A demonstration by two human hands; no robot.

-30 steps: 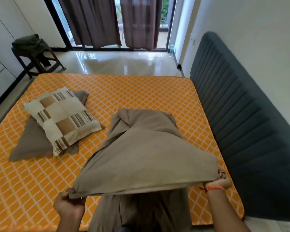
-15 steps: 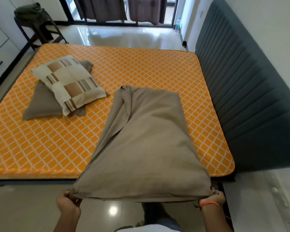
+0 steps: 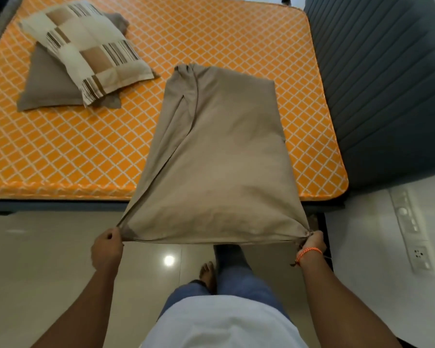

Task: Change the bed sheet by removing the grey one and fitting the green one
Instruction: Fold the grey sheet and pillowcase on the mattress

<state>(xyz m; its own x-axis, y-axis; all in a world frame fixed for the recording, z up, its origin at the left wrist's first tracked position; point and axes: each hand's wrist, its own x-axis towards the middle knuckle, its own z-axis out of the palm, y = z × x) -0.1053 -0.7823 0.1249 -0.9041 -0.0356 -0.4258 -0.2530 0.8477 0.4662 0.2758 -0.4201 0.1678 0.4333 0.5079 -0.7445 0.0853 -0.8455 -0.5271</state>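
Observation:
The grey sheet is folded into a long panel. It stretches from the bare orange mattress down past the bed's near edge to my hands. My left hand grips its near left corner. My right hand, with an orange thread on the wrist, grips the near right corner. The near edge is pulled taut between them above the floor. The far end of the sheet lies bunched on the mattress. No green sheet is in view.
A checked pillow lies on a grey pillow at the mattress's far left. The dark padded headboard runs along the right. A wall socket strip sits at the right. My legs stand on the glossy tiled floor.
I have stepped back from the bed and pulled the grey sheet toward me, so its near edge now hangs past the mattress edge over the floor. Both hands keep their grip.

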